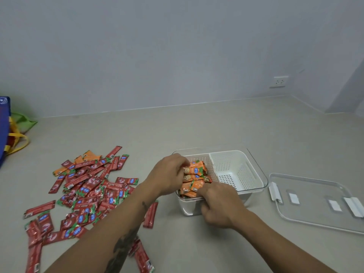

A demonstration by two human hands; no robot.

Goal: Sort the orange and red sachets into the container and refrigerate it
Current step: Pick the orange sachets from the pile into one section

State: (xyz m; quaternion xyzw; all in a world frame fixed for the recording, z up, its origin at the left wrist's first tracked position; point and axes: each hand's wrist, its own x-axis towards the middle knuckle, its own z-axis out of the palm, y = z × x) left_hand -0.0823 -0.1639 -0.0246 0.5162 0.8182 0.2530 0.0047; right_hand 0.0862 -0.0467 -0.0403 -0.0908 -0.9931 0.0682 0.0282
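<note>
Container [254,170] stands on tabletop [197,131], lid [315,200] off, lying to its right. Orange sachets [194,179] fill the left compartment; right compartment holds none. Left hand [169,174] and right hand [218,205] both have fingers curled onto the orange sachets. Red sachets [86,192] lie scattered at left.

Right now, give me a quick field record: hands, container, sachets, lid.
left hand: on the orange sachets, fingers curled over them
right hand: at the container's near edge, on the same sachets
container: white basket insert, two compartments; left holds orange sachets, right empty
red sachets: loose pile on the counter, left of the container; a few orange mixed in
lid: off, flat on the counter, right of the container
</note>
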